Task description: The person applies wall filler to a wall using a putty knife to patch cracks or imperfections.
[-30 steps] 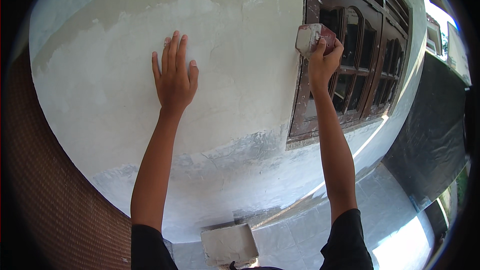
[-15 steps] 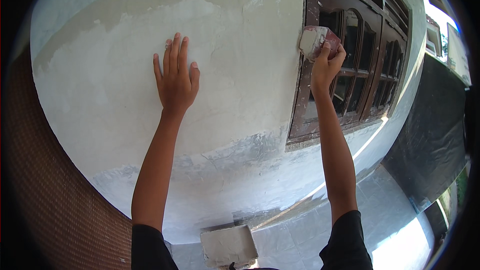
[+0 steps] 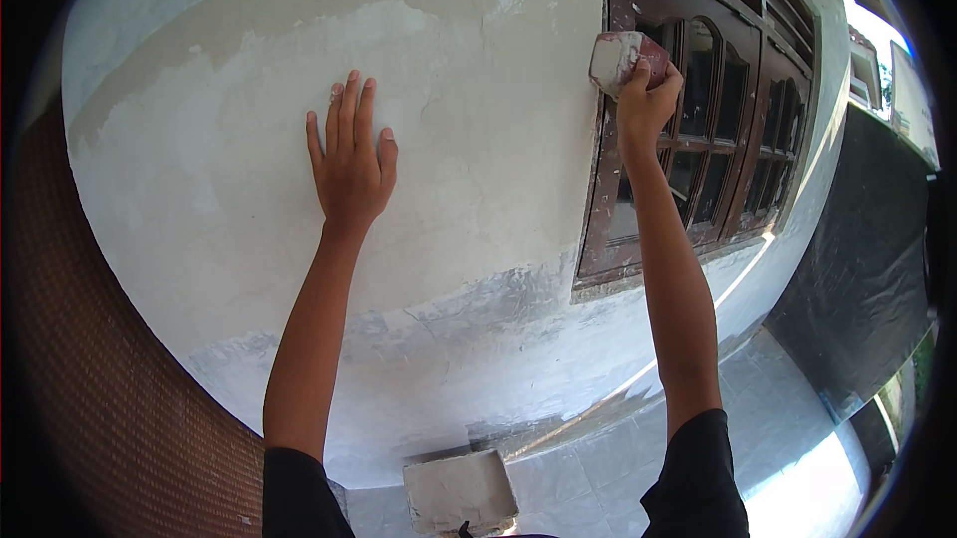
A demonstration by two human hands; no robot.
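Against the pale plastered wall (image 3: pixel 478 189), my left hand (image 3: pixel 352 169) rests with fingers spread, holding nothing. My right hand (image 3: pixel 646 114) grips a reddish, plaster-smeared hand scraper (image 3: pixel 613 59) at the upper left edge of the brown wooden window (image 3: pixel 725 104), where the frame meets the wall. The window has arched, paned glass and flecks of white on the wood. Below me sits a shallow tray of pale grey plaster (image 3: pixel 449 488).
A woven brown panel (image 3: pixel 110 339) stands at the left. At the right hangs a dark sheet (image 3: pixel 837 269), with a neighbouring building and sky beyond it. Grey floor tiles (image 3: pixel 738 418), partly sunlit, lie below the wall.
My right hand and the scraper dipped slightly, then moved upward and a little left along the window edge. My left hand appears slightly lower in the picture, still spread on the wall.
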